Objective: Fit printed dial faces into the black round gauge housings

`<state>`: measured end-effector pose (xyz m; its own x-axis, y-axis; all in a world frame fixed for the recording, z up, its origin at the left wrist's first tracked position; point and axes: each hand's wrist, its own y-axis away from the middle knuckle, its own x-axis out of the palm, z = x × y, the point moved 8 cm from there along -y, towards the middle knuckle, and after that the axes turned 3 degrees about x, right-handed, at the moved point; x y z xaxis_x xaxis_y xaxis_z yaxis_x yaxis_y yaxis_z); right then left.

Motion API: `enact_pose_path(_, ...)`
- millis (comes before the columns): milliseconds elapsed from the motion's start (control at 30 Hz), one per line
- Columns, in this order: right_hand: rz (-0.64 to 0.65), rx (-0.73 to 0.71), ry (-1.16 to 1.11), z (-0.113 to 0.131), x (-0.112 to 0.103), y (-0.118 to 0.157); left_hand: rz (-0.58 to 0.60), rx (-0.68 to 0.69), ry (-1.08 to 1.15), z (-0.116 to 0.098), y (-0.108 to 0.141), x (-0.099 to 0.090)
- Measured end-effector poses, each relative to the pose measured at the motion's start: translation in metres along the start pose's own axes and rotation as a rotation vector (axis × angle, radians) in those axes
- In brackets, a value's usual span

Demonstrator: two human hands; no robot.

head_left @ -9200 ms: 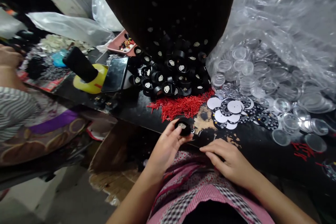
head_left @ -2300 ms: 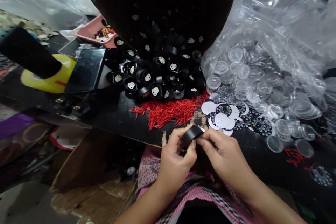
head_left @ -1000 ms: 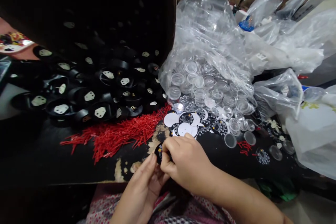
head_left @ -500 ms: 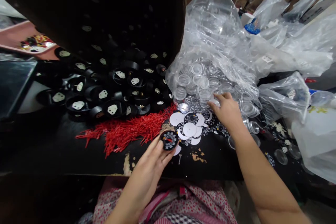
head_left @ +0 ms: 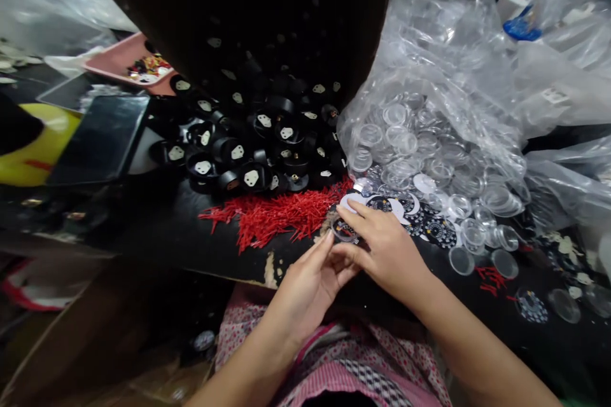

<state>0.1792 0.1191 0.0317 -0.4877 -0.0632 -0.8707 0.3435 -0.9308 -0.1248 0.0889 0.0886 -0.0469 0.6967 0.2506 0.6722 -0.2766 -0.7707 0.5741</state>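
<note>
A small round black gauge (head_left: 344,229) with a dark dial is held between both hands, and a clear round rim shows over its face. My left hand (head_left: 312,280) grips it from below and the left. From the right, my right hand (head_left: 382,243) has its fingers and thumb around the clear rim. Printed black and white dial discs (head_left: 439,231) lie just beyond and beside the right hand. Red pointers (head_left: 281,216) form a heap to the left of the gauge. Clear round covers (head_left: 401,140) spill from a plastic bag behind the discs.
Black round housings (head_left: 238,152) lie in and before a large dark container (head_left: 305,6). At the left are a dark-screened tablet (head_left: 102,140), a yellow object (head_left: 48,140) and a pink tray (head_left: 119,57). Loose covers and a few red pointers lie at the right.
My right hand has left the pile of clear covers and come to the gauge in my left hand. A clear rim now shows over the dial. The camera view has turned left.
</note>
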Motion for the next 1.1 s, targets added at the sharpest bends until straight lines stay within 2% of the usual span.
enact_pose_path(100, 0.041, -0.057, 0.062, 0.01, 0.006, 0.007, 0.021, 0.034, -0.026, -0.004, 0.002, -0.002)
enact_pose_path(200, 0.047, -0.087, -0.029, 0.011, 0.0, 0.011, 0.065, 0.111, -0.132, -0.006, 0.004, -0.002)
enact_pose_path(300, -0.04, 0.043, -0.225, -0.001, -0.012, 0.007, 0.093, 0.225, -0.323, -0.009, 0.008, -0.001)
enact_pose_path(400, -0.1, 0.206, -0.23, -0.009, -0.015, 0.001, 0.115, 0.321, -0.514, -0.01, 0.015, 0.002)
enact_pose_path(600, -0.209, 0.175, -0.148, 0.007, -0.013, -0.003, 0.126, 0.389, -0.657, -0.015, 0.021, 0.013)
enact_pose_path(633, -0.209, 0.174, -0.165, 0.008, -0.013, -0.003, 0.124, 0.39, -0.666, -0.017, 0.022, 0.013)
enact_pose_path(700, -0.128, 0.168, -0.236, 0.008, -0.008, -0.004, 0.109, 0.353, -0.699, -0.021, 0.028, 0.003)
enact_pose_path(733, -0.058, 0.16, -0.293, 0.008, -0.004, -0.004, 0.078, 0.332, -0.722, -0.023, 0.034, -0.01)
enact_pose_path(800, 0.062, 0.153, -0.403, 0.007, 0.003, -0.002, -0.063, 0.328, -0.791, -0.034, 0.054, -0.051)
enact_pose_path(867, 0.084, 0.2, -0.451, 0.001, 0.006, 0.0, -0.332, 0.417, -0.892, -0.058, 0.084, -0.104)
enact_pose_path(900, 0.077, 0.232, -0.448, -0.002, 0.008, 0.0, -0.469, 0.485, -0.983, -0.072, 0.101, -0.125)
enact_pose_path(933, 0.08, 0.25, -0.438, -0.002, 0.011, 0.0, -0.569, 0.569, -1.109, -0.087, 0.114, -0.137)
enact_pose_path(967, 0.104, 0.243, -0.432, 0.002, 0.016, -0.001, -0.632, 0.669, -1.241, -0.101, 0.123, -0.139)
enact_pose_path(1000, 0.143, 0.212, -0.43, 0.009, 0.021, -0.003, -0.661, 0.779, -1.355, -0.114, 0.126, -0.133)
enact_pose_path(1033, 0.185, 0.165, -0.432, 0.018, 0.026, -0.004, -0.653, 0.892, -1.45, -0.124, 0.123, -0.12)
enact_pose_path(1100, 0.254, 0.09, -0.428, 0.034, 0.032, -0.005, -0.527, 1.072, -1.582, -0.139, 0.1, -0.083)
